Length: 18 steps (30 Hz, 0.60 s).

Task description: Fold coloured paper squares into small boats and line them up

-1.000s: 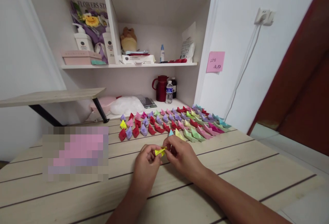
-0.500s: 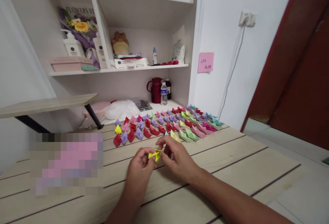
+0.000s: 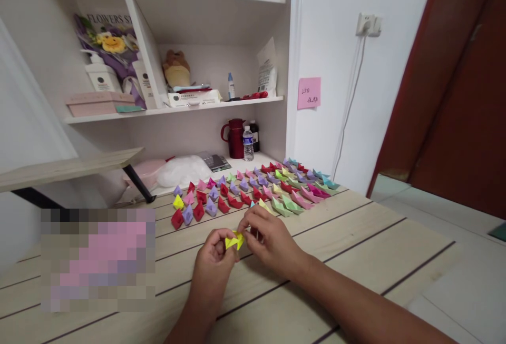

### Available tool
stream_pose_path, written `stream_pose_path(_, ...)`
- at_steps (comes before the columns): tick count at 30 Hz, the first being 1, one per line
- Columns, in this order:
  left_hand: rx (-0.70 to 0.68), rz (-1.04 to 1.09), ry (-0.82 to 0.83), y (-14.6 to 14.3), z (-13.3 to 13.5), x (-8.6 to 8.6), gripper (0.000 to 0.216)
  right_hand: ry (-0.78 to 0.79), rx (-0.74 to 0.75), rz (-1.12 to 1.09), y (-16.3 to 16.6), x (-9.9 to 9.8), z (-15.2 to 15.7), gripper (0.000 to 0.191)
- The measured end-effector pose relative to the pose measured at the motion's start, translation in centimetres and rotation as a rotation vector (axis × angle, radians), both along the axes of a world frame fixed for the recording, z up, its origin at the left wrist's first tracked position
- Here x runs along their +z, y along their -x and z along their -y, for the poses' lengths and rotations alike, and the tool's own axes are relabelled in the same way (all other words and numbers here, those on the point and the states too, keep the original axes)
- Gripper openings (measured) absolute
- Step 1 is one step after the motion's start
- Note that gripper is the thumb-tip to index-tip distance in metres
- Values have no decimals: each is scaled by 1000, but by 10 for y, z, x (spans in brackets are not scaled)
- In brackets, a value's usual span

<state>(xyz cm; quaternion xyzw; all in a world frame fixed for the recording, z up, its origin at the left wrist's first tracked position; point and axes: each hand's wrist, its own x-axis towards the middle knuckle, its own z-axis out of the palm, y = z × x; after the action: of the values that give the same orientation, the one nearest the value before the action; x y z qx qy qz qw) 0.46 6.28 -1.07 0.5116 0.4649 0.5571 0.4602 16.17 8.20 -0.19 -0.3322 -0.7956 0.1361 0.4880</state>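
Note:
A small folded piece of yellow paper [image 3: 234,241] is held between my two hands, above the wooden table [image 3: 166,291]. My left hand [image 3: 215,254] pinches its left side between thumb and fingers. At its right edge, the fingertips of my right hand [image 3: 269,233] are closed on the paper, partly hiding it. Just beyond my hands stand rows of folded paper boats in red, purple, pink, green, yellow and blue, among them a red paper boat [image 3: 198,209] and a light green paper boat [image 3: 291,205].
Behind the boats is a white shelf unit with a dark red jug [image 3: 236,139] and a water bottle [image 3: 247,145]. A small raised wooden stand [image 3: 79,167] is at the left, near a blurred-out pinkish patch [image 3: 103,254]. A pink note [image 3: 309,92] sticks to the wall.
The yellow paper has turned in my fingers and now shows a broader, flatter face. My hands stay close together, and the whole view has shifted slightly.

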Motion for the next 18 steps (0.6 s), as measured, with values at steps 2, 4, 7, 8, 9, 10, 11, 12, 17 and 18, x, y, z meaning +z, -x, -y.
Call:
stream_pose_path(2, 5, -6, 5, 0, 0, -1, 24, -13, 3, 3, -1, 1, 1, 25)
stream_pose_path(4, 9, -9, 8, 1, 0, -1, 24, -29, 4, 4, -2, 2, 1, 26)
stream_pose_path(7, 11, -12, 11, 1, -1, -1, 25, -46, 8, 7, -1, 1, 0, 26)
stream_pose_path(8, 11, -14, 11, 1, -1, -1, 24, -50, 11, 11, -1, 0, 0, 27)
stream_pose_path(9, 10, -16, 10, 2, -1, -1, 24, -54, 14, 15, 0, -1, -1, 28)
stream_pose_path(10, 8, -18, 9, 2, -1, -1, 24, -56, 17, 21, 0, -2, -1, 29)
stream_pose_path(11, 6, -21, 8, 2, -1, -1, 23, -57, 18, 28, 0, -3, -1, 30)
stream_pose_path(12, 5, -23, 5, 2, -1, -1, 23, -57, 17, 34, -1, -4, -2, 30)
stream_pose_path(17, 5, -27, -5, 2, -1, -2, 21, -53, -7, 65, -2, -5, -2, 26)
stream_pose_path(18, 6, -25, -5, 1, -1, -2, 21, -52, -10, 73, -2, -4, -2, 26)
